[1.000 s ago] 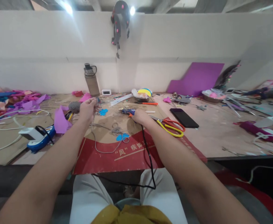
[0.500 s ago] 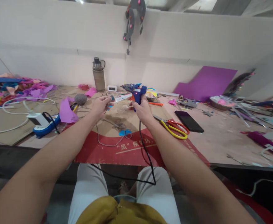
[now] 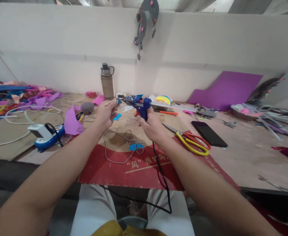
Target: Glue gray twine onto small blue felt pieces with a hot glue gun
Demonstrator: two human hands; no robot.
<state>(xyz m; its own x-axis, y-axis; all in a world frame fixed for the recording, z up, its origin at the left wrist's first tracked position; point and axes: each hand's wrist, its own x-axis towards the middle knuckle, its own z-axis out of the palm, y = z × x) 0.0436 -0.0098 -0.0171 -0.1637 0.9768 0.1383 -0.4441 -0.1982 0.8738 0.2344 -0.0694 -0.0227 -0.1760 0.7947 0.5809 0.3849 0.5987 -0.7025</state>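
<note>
My right hand [image 3: 152,126] grips the handle of a blue glue gun [image 3: 139,103] raised above the table, its nozzle pointing left and its black cord [image 3: 162,177] trailing down toward my lap. My left hand [image 3: 106,113] is held up just left of the nozzle, fingers pinched on a small blue piece [image 3: 118,101] with a thin grey string [image 3: 114,147] hanging from it. Below the hands, a blue felt shape [image 3: 135,146] lies on the red and brown cardboard [image 3: 134,164].
Yellow and red scissors [image 3: 190,141] and a black phone [image 3: 209,133] lie right of my hands. A water bottle [image 3: 107,82], grey ball [image 3: 87,107], purple felt scrap [image 3: 71,120] and a blue power strip [image 3: 47,139] sit left. Felt scraps [image 3: 16,98] pile far left; a purple sheet [image 3: 225,90] leans at the wall.
My right hand lifted the glue gun off the table and brought it up. The left hand moved right until its small piece met the nozzle.
</note>
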